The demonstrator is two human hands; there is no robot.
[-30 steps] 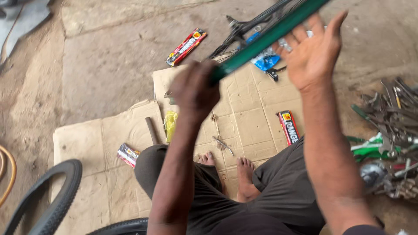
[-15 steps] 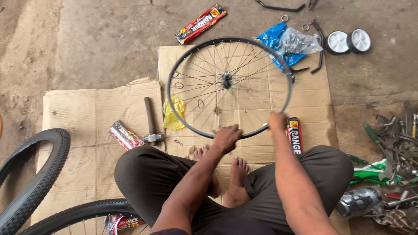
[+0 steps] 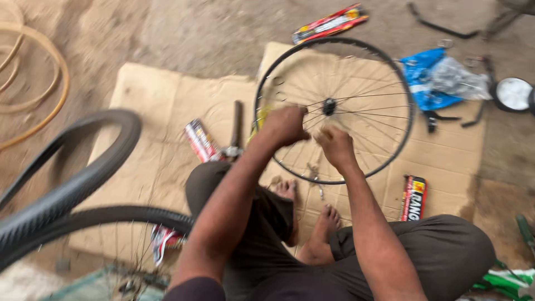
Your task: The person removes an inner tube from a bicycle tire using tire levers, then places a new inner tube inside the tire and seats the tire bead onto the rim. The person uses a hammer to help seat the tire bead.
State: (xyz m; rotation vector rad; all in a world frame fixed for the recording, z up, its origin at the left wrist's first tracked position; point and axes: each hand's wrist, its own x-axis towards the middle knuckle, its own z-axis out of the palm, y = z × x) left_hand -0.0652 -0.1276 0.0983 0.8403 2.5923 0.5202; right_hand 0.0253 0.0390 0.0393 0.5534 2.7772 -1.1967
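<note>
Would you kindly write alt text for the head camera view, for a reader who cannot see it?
A person sitting barefoot on flattened cardboard works both hands, left hand and right hand, among the spokes of a bare bicycle wheel lying flat. A black tyre, a hammer and small red boxes lie around.
</note>
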